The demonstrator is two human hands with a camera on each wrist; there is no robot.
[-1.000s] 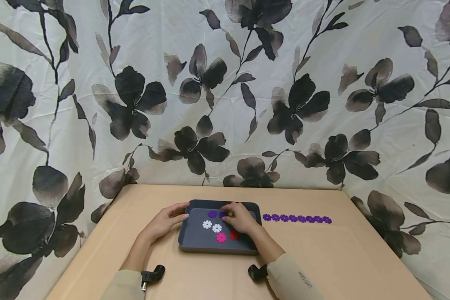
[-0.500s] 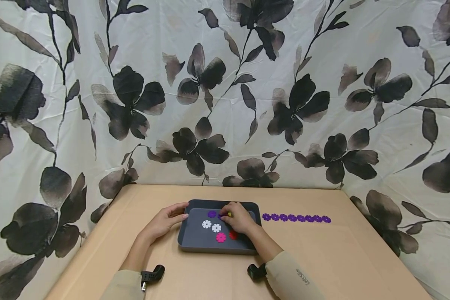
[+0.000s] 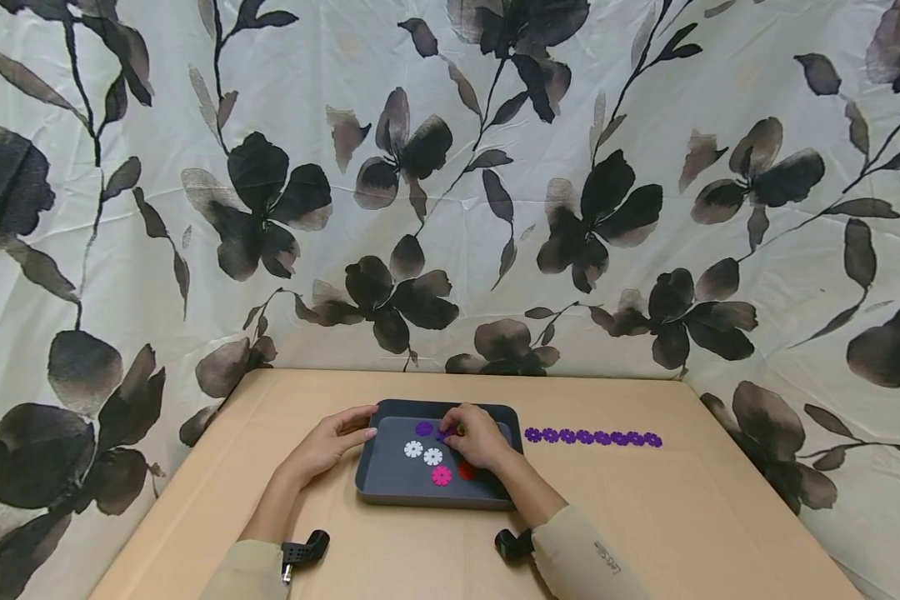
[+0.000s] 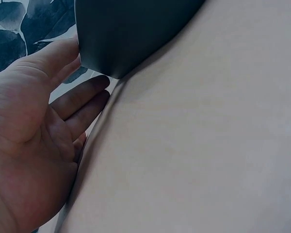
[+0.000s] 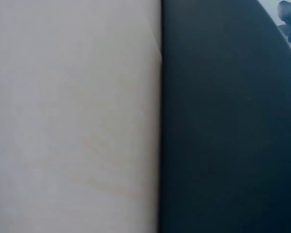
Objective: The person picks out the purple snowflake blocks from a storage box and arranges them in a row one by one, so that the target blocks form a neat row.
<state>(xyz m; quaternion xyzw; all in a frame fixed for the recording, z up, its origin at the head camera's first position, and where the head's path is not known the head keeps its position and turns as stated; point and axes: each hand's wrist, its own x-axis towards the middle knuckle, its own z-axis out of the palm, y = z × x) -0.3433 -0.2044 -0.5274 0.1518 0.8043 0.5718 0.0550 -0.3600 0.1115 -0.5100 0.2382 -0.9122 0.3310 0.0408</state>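
Note:
A dark grey tray (image 3: pixel 390 492) lies on the table, holding small notched plastic discs: two white discs (image 3: pixel 423 452), a pink disc (image 3: pixel 442 475), a red disc (image 3: pixel 467 471) and a purple disc (image 3: pixel 424 428). My left hand (image 3: pixel 337 435) touches the tray's left rim with thumb and fingers extended; the left wrist view shows the thumb against its outer wall. Over the tray's far right part, my right hand (image 3: pixel 478 437) pinches another purple disc (image 3: pixel 442 434) at its fingertips. A bit of yellow-green shows between thumb and fingers. The right wrist view shows only table and tray side.
A straight row of several joined purple discs (image 3: pixel 594 437) lies on the tan table (image 3: pixel 645 517) to the right of the tray. Behind the table hangs a floral cloth (image 3: pixel 495 233).
My right fingers shift slightly over the purple disc, and less of the yellow-green bit shows now. The left hand and the tray stay in place.

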